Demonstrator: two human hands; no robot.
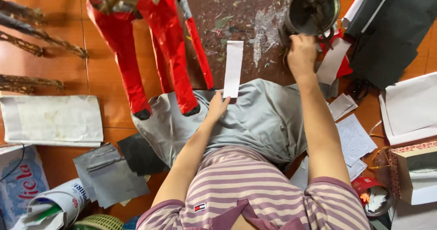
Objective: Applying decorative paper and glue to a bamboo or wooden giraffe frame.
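A matt white paper strip (233, 68) lies by glossy red paper legs (159, 43), a dull metal bowl (314, 9) and grey cloth (255, 116).

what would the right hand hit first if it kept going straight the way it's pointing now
Probably the round dark metal bowl. The right hand reaches away from the body, and its knuckles sit just below the bowl's near rim. They look about touching, though depth is hard to judge from above.
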